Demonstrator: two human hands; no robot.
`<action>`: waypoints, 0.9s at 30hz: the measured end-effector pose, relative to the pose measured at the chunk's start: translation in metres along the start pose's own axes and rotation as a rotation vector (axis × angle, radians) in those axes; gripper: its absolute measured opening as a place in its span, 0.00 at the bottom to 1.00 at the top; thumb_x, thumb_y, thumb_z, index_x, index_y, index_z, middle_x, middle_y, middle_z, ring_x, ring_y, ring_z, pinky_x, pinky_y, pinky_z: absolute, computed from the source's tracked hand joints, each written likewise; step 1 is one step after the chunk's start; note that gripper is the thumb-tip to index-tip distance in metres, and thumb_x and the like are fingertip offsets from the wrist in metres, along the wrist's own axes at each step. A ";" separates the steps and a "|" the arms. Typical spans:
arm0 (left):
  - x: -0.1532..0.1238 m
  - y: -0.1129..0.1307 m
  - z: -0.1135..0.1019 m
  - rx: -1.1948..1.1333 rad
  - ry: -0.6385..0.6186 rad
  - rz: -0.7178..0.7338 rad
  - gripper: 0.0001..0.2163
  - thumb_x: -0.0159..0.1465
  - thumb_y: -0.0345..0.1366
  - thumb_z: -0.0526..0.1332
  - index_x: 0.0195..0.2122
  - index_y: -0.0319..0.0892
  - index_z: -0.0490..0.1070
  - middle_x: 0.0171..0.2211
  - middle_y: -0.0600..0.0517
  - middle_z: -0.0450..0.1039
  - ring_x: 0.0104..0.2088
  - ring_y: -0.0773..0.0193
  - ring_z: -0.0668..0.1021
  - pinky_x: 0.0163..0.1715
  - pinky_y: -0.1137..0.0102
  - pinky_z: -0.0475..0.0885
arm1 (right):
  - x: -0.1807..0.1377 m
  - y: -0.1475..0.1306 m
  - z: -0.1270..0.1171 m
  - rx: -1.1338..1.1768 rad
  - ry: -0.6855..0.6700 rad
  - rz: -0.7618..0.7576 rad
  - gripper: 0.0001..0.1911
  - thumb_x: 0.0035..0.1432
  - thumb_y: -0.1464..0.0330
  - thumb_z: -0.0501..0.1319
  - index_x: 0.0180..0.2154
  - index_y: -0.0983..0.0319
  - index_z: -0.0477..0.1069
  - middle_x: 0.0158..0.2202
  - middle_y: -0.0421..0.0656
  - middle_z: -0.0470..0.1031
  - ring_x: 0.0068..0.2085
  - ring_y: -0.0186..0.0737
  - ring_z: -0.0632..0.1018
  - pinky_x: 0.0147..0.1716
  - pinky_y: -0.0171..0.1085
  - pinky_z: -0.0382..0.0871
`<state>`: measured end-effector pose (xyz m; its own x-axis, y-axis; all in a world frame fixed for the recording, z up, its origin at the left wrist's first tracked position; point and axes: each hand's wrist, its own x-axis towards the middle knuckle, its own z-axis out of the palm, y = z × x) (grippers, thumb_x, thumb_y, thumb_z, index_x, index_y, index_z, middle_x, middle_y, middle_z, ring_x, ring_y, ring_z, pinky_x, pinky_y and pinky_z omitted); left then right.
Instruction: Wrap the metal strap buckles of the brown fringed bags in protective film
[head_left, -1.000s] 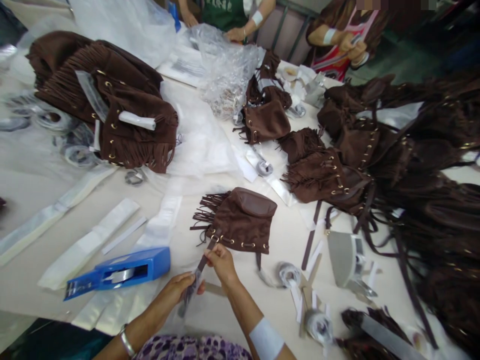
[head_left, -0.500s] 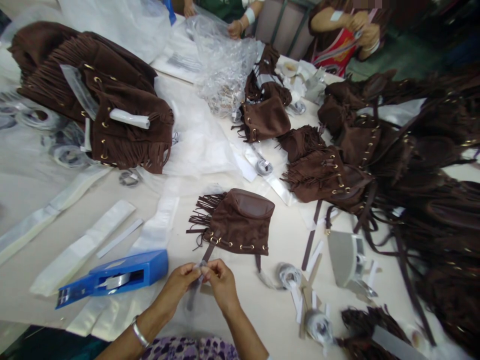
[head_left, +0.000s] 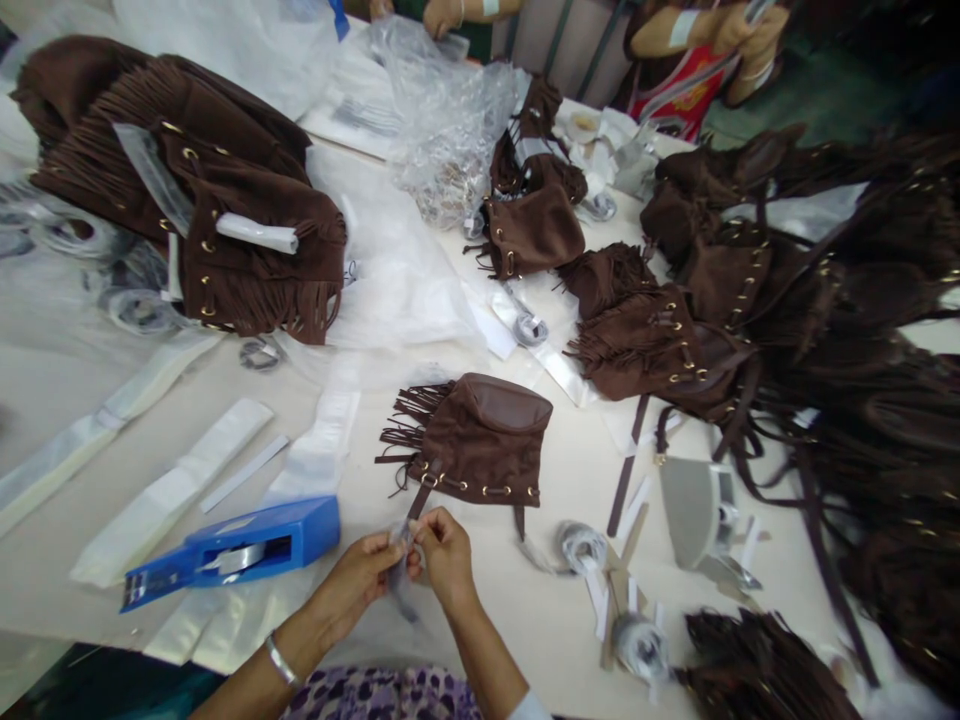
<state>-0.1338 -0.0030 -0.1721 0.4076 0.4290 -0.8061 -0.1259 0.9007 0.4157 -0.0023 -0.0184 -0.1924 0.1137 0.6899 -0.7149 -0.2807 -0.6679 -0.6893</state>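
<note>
Fingers [head_left: 381,556]: pinched narrow, both hands meeting on one strap [head_left: 421,500] where clear film [head_left: 400,535] bunches around it; whether any fingertip holds film alone is too small to tell.
Plastic strips [head_left: 176,500]: flat on the table [head_left: 544,620] at the left, well apart from the hands; best left unfolded, since creases would probably show.
Blue tape dispenser [head_left: 311,530]: just beside the left forearm, close enough, I judge, to reach without losing the pinch.
Left hand [head_left: 360,572]: thumb and fingertips closed on the strap; it seems best used as the anchor, firm but not crushing.
Strap: runs from the bag's gold eyelets down into the pinch, its blurred lower end hanging beneath in film. A light, straight pull should help the film lie smooth; a twist would likely wrinkle it.
Right hand [head_left: 448,560]: fingertips tight on the same spot; short, gentle movements should suit better than tugging, which might drag the bag.
Brown bag [head_left: 491,440]: lies on the table just beyond the hands, eyelets towards the person, fringe [head_left: 411,420] spread leftward; loose strands are best kept out of the film.
Second strap [head_left: 519,522]: drops from the bag's right corner towards a plastic coil [head_left: 581,547]; worth keeping free of the right wrist.
</note>
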 end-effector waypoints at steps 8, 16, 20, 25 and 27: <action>0.014 0.004 -0.003 0.254 0.044 0.122 0.11 0.60 0.44 0.63 0.31 0.41 0.72 0.21 0.55 0.73 0.23 0.66 0.71 0.28 0.72 0.63 | 0.009 0.004 -0.011 -0.133 0.070 -0.147 0.11 0.53 0.62 0.62 0.25 0.61 0.66 0.22 0.34 0.67 0.25 0.31 0.68 0.26 0.31 0.63; 0.018 0.011 0.017 0.202 0.044 0.149 0.11 0.61 0.45 0.62 0.35 0.42 0.72 0.28 0.51 0.78 0.30 0.60 0.77 0.36 0.68 0.69 | 0.014 -0.005 -0.012 -0.154 0.149 -0.088 0.13 0.54 0.57 0.61 0.26 0.59 0.66 0.20 0.33 0.65 0.21 0.32 0.65 0.21 0.32 0.61; 0.016 0.017 0.015 0.187 0.036 0.122 0.11 0.61 0.42 0.62 0.40 0.41 0.72 0.31 0.51 0.78 0.32 0.60 0.77 0.38 0.68 0.68 | 0.019 -0.020 -0.019 -0.205 0.176 -0.188 0.13 0.57 0.56 0.60 0.29 0.59 0.68 0.25 0.37 0.72 0.28 0.35 0.73 0.29 0.33 0.67; 0.016 0.022 0.016 0.310 0.068 0.159 0.14 0.64 0.47 0.58 0.39 0.41 0.74 0.29 0.51 0.77 0.33 0.59 0.75 0.39 0.68 0.66 | 0.038 -0.025 -0.013 -0.016 0.172 -0.052 0.20 0.51 0.51 0.63 0.25 0.61 0.70 0.19 0.37 0.69 0.22 0.34 0.69 0.25 0.34 0.63; 0.017 0.024 0.018 0.345 0.092 0.180 0.15 0.65 0.48 0.56 0.36 0.42 0.74 0.29 0.51 0.76 0.33 0.59 0.75 0.40 0.68 0.66 | 0.041 -0.024 -0.008 0.081 0.177 -0.013 0.19 0.47 0.53 0.66 0.24 0.62 0.70 0.17 0.36 0.67 0.20 0.33 0.67 0.23 0.34 0.61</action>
<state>-0.1138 0.0242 -0.1680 0.3219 0.5965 -0.7352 0.1300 0.7413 0.6584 0.0165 0.0241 -0.2059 0.2814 0.6341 -0.7203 -0.3529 -0.6296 -0.6921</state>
